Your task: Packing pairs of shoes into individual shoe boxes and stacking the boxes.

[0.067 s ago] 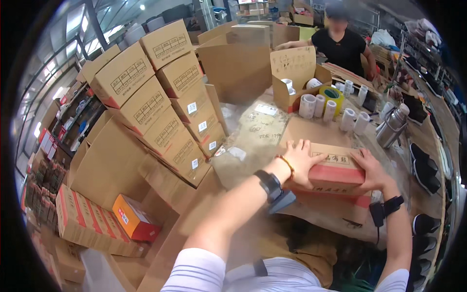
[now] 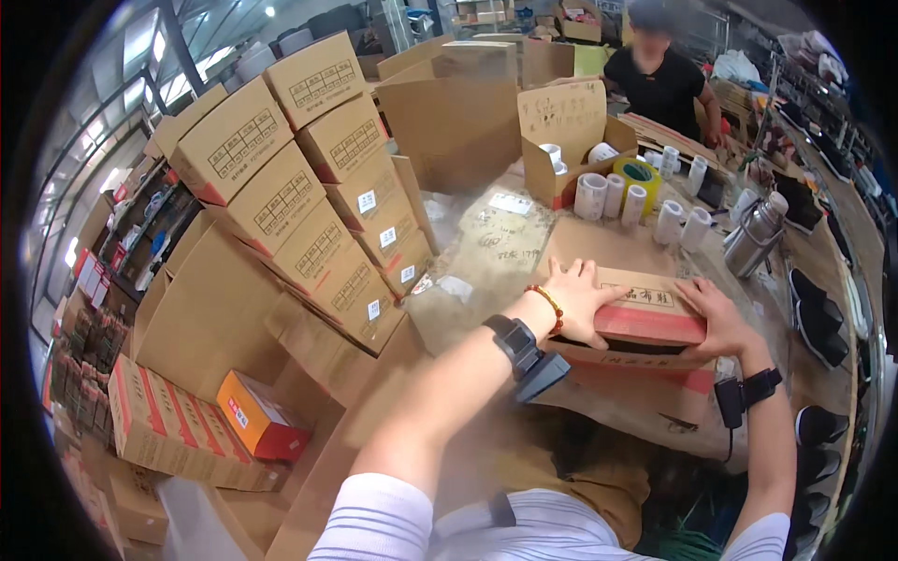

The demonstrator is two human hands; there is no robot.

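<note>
1. The left hand (image 2: 577, 301) lies flat, fingers spread and extended, on the left end of the lid of a shallow cardboard box with red edging (image 2: 645, 323). The right hand (image 2: 718, 320) has its fingers curled over the box's right end. Judgement: the two hands bracket the lid from opposite ends, so it seats squarely on its base.
2. The box sits at the near edge of the cardboard-covered worktable (image 2: 486, 252), directly in front of the person, on top of a flattened carton. Its lid looks slightly raised above the base, with a dark gap showing along the front.
3. The long axis runs left to right along the table's near edge. The red-banded long side faces the person and the printed top faces up.
4. Toward the far edge stand white tape rolls (image 2: 608, 194), a yellow roll (image 2: 638, 176), an open small carton (image 2: 566, 140) and a steel flask (image 2: 754, 234).
5. Stacked cartons (image 2: 299, 196) lean off the table's left side. Another person in a dark shirt (image 2: 666, 86) works at the far end.
</note>
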